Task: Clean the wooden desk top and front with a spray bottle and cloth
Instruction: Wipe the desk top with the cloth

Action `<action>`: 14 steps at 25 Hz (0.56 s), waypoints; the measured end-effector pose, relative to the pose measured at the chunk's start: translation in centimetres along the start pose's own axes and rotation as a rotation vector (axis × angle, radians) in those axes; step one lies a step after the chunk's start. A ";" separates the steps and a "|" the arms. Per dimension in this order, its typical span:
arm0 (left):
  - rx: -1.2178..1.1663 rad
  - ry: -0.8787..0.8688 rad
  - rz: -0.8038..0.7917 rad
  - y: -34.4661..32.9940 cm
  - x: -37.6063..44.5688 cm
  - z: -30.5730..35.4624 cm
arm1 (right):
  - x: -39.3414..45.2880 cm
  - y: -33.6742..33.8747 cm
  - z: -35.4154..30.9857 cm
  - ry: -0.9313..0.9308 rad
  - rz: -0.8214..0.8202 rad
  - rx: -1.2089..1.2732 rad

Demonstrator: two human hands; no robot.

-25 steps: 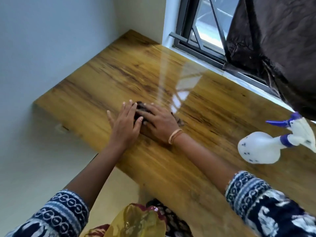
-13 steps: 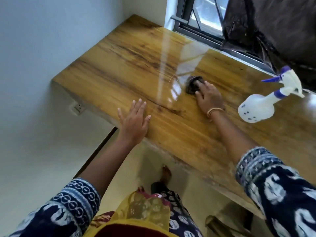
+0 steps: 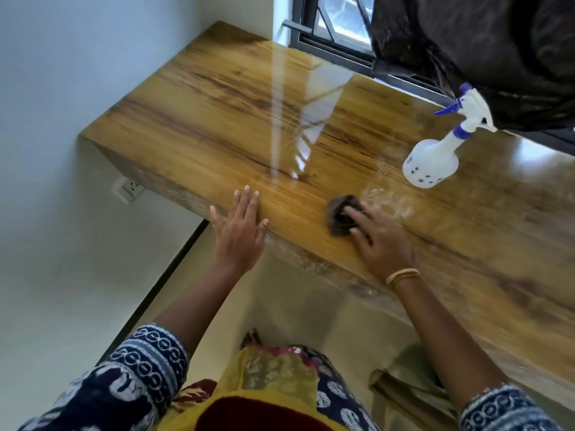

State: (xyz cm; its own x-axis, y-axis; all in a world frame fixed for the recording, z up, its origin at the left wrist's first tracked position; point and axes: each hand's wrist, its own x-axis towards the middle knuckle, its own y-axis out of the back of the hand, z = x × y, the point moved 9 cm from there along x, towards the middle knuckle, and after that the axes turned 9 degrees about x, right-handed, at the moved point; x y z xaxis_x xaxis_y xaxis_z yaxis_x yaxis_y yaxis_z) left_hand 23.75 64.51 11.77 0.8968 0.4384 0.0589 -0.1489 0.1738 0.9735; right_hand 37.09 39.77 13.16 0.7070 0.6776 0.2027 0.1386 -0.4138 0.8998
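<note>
1. The small dark brown folded cloth [image 3: 342, 214] lies flat on the glossy, honey-coloured wooden desk top [image 3: 236, 119], near the front edge. It sits just left of a patch of whitish wet streaks [image 3: 389, 202].
2. The cloth looks soft and limp, so it will likely bunch or slide out unless it is pinned from above. Flat pressure over its middle is probably the surest hold, better than a pinch at one corner.
3. The desk surface shines strongly and appears wet in places, so the cloth should glide easily over it. A bracing palm could slip there too.
4. The white plastic spray bottle with a blue trigger and collar [image 3: 435, 157] stands on the desk top well to the right of the cloth, toward the window. Neither hand touches it. It looks light and rigid, best taken by the narrow neck under the trigger.
5. The right hand [image 3: 381, 241] reaches forward from a patterned navy sleeve with the palm down. Its fingers are extended and slightly spread, pressing on the near right part of the cloth without curling round it.
6. The left hand [image 3: 239, 231] lies palm down at the desk's front edge, well left of the cloth. Its fingers are straight and close together, the thumb is out to the side, and it holds nothing.
</note>
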 end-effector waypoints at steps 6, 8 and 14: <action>0.034 0.131 -0.024 -1.7 -3.5 0.9 | -3.5 3.1 6.6 -0.945 0.314 -0.068; 0.055 0.139 -0.030 -2.2 -5.0 1.5 | -0.4 0.0 0.1 -0.676 0.255 -0.051; 0.173 0.118 -0.158 -2.9 -6.1 1.2 | 2.2 -5.8 -13.3 0.108 -0.134 0.061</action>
State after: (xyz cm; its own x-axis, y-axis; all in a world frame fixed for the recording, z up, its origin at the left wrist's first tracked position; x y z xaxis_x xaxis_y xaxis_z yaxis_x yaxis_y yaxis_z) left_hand 19.19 60.25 8.81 0.8470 0.5194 -0.1134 0.0719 0.0993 0.9925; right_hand 28.65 51.70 13.55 0.6009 0.7894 0.1258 0.2705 -0.3489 0.8973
